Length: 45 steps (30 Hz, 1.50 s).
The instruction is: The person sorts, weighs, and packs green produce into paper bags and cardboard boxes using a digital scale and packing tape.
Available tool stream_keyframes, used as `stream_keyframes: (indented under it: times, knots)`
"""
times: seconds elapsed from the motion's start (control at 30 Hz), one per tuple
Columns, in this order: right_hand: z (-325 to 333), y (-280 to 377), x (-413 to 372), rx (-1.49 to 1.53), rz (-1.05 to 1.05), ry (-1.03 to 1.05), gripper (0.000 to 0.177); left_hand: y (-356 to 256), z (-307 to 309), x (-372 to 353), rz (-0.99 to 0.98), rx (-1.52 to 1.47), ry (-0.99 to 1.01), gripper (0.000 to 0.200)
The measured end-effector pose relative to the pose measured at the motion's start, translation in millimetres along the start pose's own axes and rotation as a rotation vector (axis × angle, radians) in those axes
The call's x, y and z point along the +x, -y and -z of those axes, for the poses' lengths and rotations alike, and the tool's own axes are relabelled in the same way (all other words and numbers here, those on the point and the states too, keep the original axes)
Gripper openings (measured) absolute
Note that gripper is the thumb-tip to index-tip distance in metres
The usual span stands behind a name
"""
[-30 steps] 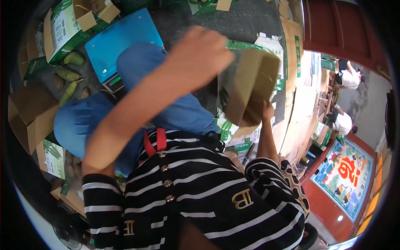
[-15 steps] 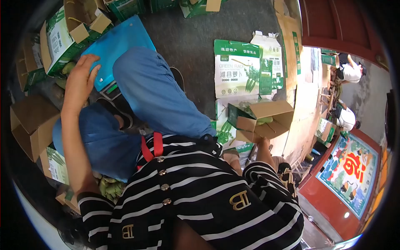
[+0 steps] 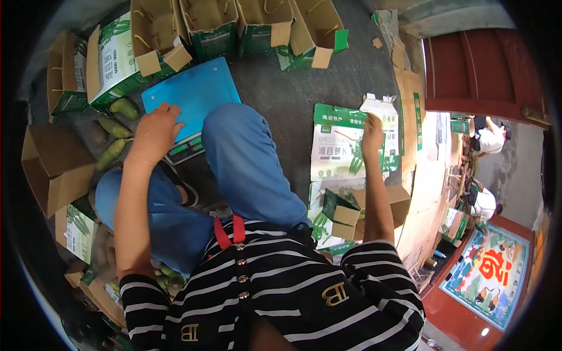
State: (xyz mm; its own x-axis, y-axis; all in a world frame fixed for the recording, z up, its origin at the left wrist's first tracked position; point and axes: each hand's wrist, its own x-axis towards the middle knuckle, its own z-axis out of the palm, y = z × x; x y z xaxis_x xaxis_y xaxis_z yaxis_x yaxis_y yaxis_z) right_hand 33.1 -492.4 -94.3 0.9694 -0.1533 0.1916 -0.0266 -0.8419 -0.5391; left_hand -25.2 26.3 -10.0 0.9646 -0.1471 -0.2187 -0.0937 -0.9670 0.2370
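Note:
My left hand (image 3: 155, 131) lies flat on the near edge of a blue weighing scale (image 3: 199, 93), fingers spread and holding nothing. My right hand (image 3: 372, 130) is stretched out to a flat green-and-white carton (image 3: 336, 149) on the floor, its fingers curled on the carton's right edge. Beside my right forearm stands a small open box (image 3: 351, 210) with its flaps up. My knees in blue trousers (image 3: 246, 158) fill the space between the two hands.
Several green radishes (image 3: 114, 126) lie left of the scale. Open cartons (image 3: 211, 26) line the far side and a brown box (image 3: 55, 167) stands at left. More flat cardboard (image 3: 418, 152) lies at right. Two people (image 3: 489, 137) crouch beyond it by a red door (image 3: 480, 70).
My right hand let go of the small open box and reached forward to the flat carton. The left hand shifted right along the scale. The view tilted forward.

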Motion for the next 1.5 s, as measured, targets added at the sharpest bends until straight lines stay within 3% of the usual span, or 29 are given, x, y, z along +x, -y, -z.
stream_keyframes:
  times: [0.07,0.1,0.2,0.3,0.4,0.5,0.57,0.63,0.73,0.8,0.87,1.03,1.13,1.17,1.3,1.43,1.5]
  knots:
    - [-52.5,59.0,50.0,-0.120,0.362,0.078,0.023,4.4,-2.3,-1.3,-0.011,-0.011,-0.012,0.026]
    - [-72.5,89.3,69.2,-0.097,0.414,0.128,0.027,4.5,-1.2,-2.2,-0.005,-0.015,-0.010,0.027]
    - [-129.3,133.4,120.9,-0.081,0.375,0.081,0.041,2.9,4.5,-3.9,0.011,-0.036,-0.013,0.026]
    - [-191.9,115.8,160.8,-0.237,0.408,-0.079,0.056,2.3,5.8,-4.9,0.011,-0.050,-0.026,0.024]
    - [-214.5,83.4,179.2,-0.157,0.047,0.221,0.047,3.2,3.5,-5.2,-0.003,-0.056,-0.060,0.023]
    - [-175.6,95.9,162.4,-0.340,0.076,0.227,0.033,5.7,2.1,-4.0,-0.013,-0.075,-0.059,0.022]
    - [-154.1,75.3,148.3,-0.300,0.108,0.136,0.022,3.1,6.7,-4.0,-0.007,-0.067,-0.028,0.023]
    - [-123.2,48.5,122.3,-0.341,0.085,0.189,0.023,0.7,8.3,-3.5,-0.010,-0.068,-0.022,0.024]
    - [-70.8,7.1,52.8,-0.201,0.253,0.181,0.015,2.9,6.1,-5.1,-0.016,-0.060,-0.033,0.025]
    - [-39.8,-12.8,0.4,-0.068,0.217,0.208,0.012,2.7,5.8,-6.1,-0.024,-0.036,-0.016,0.026]
    - [-4.8,-22.7,-37.2,-0.021,0.046,0.261,0.009,-0.8,6.2,-8.7,-0.035,-0.054,-0.024,0.026]
    - [37.8,-77.9,-74.9,0.047,-0.067,0.427,0.015,-8.1,5.0,-5.2,-0.059,-0.049,-0.016,0.026]
    - [32.2,-87.5,-65.4,-0.125,0.076,0.341,0.023,-9.2,5.2,-5.1,-0.050,-0.043,-0.007,0.025]
    - [27.2,-86.6,-62.9,0.207,-0.088,0.292,0.035,-8.8,5.6,-5.9,-0.041,-0.045,-0.008,0.025]
    - [9.9,-49.4,-41.0,-0.412,-0.056,0.104,0.053,-4.0,4.0,-9.1,-0.043,-0.043,-0.034,0.025]
    - [0.0,-50.1,-12.1,-0.581,-0.190,0.012,0.054,-2.2,0.7,-10.6,-0.042,-0.043,-0.069,0.024]
    - [0.7,-80.6,-1.1,-0.559,-0.289,0.144,0.051,1.3,-0.6,-11.0,-0.033,-0.050,-0.055,0.024]
